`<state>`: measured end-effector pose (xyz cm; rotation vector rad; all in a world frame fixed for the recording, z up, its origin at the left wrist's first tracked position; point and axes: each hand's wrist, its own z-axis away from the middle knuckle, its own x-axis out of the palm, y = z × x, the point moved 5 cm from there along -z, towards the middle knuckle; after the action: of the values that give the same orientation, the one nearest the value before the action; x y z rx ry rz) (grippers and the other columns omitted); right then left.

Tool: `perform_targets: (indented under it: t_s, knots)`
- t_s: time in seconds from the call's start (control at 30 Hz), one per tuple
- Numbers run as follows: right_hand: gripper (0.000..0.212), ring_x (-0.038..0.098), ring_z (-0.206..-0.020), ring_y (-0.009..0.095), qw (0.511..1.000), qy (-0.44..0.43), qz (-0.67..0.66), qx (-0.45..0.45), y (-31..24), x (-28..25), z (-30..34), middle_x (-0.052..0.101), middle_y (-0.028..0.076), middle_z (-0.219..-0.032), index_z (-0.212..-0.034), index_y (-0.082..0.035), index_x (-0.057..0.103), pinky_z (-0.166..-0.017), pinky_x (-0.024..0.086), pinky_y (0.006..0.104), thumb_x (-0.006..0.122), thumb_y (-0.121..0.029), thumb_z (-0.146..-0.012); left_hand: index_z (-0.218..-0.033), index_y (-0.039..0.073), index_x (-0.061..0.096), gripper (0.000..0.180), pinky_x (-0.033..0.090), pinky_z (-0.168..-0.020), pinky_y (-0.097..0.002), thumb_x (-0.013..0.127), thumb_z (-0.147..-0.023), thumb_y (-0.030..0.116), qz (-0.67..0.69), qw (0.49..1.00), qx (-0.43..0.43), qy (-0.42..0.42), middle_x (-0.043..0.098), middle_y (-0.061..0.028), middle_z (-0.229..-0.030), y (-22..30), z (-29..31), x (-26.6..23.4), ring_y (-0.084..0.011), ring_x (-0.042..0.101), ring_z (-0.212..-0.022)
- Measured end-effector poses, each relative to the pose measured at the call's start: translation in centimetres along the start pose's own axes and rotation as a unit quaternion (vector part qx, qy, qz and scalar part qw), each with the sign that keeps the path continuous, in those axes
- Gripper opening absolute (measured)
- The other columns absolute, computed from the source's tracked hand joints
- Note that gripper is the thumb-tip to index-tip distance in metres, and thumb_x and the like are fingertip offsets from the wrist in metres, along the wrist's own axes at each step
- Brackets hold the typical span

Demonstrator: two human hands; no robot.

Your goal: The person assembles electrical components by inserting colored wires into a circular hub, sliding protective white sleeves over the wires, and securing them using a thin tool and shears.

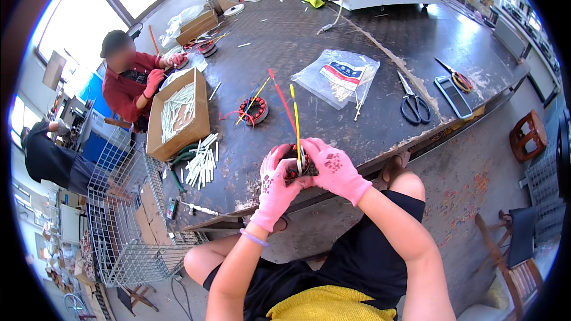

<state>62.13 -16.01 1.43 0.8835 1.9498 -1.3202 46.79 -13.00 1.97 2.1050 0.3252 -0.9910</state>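
Note:
Both my hands wear pink gloves and meet at the table's near edge around a ring-shaped motor stator (308,167) with dark red windings. My left hand (275,187) wraps its left side, and my right hand (336,169) grips its right side; the palms and fingers hide much of it. A yellow sleeved lead (296,120) and a red one (282,96) stand up from the ring. A short white tube sits near the base of the yellow lead. Beyond my left hand lies a second wound stator (254,111) with red, yellow and blue leads.
To the left are a pile of white tubes (203,166) and a cardboard box (200,113) of more tubes. A plastic bag (339,92), black scissors (415,109) and a phone (454,97) lie rightward. A co-worker (132,77) sits far left, behind a wire basket (122,226).

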Motion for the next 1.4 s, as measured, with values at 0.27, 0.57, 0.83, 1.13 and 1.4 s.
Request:
perform_targets:
  t_s: [0.27,0.57,0.83,1.13,1.4]
  knots:
    - [0.093,0.056,-0.113,0.028,0.999,-0.034,0.011,-0.014,1.3,1.4,-0.2,0.052,0.005,-0.135,-0.146,-0.015,0.042,-0.092,0.049,0.0438,0.084,-0.042,-0.067,-0.110,0.001,0.068,0.026,0.044,-0.105,-0.0372,0.065,-0.085,0.005,0.298,0.934,-0.193,-0.026,0.042,-0.0130,-0.150,-2.8,-0.8,0.9,-0.0246,0.047,-0.133]
    - [0.086,0.057,-0.112,0.027,0.998,-0.037,0.014,-0.042,1.1,1.2,-0.3,0.053,0.008,-0.132,-0.140,-0.012,0.046,-0.092,0.049,0.0419,0.083,-0.043,-0.069,-0.097,0.009,0.070,0.017,0.050,-0.088,-0.0429,0.063,-0.081,0.009,-0.141,0.983,-0.083,-0.080,0.060,-0.0092,-0.119,-3.7,-4.1,1.0,-0.0327,0.058,-0.107]
    - [0.078,0.058,-0.114,0.030,0.996,-0.046,0.001,-0.070,1.1,1.0,-0.9,0.052,0.009,-0.137,-0.129,-0.006,0.054,-0.095,0.048,0.0418,0.082,-0.043,-0.066,-0.127,-0.002,0.060,0.039,0.048,-0.084,-0.0239,0.065,-0.089,0.004,0.413,0.864,-0.280,0.069,0.063,-0.0026,-0.103,-7.2,-0.9,2.1,-0.0108,0.060,-0.089]
    - [0.069,0.059,-0.115,0.032,0.995,-0.019,-0.070,-0.069,2.3,0.6,-1.3,0.054,0.012,-0.134,-0.128,-0.006,0.054,-0.095,0.049,0.0412,0.081,-0.034,-0.071,-0.119,-0.002,0.063,0.030,0.048,-0.093,-0.0294,0.055,-0.090,-0.004,0.331,0.921,-0.204,0.024,0.044,-0.0108,-0.143,-4.0,0.2,1.7,-0.0128,0.058,-0.109]
    - [0.030,0.067,-0.085,0.031,0.993,0.046,-0.109,-0.002,-3.2,-2.5,0.3,0.067,0.011,-0.093,-0.112,-0.010,0.063,-0.073,0.053,0.0393,0.070,-0.023,-0.086,-0.113,0.000,0.067,0.024,0.050,-0.067,-0.0237,0.055,-0.093,0.004,0.207,0.969,-0.117,0.062,0.060,-0.0046,-0.098,0.4,-3.4,-4.7,-0.0100,0.058,-0.076]
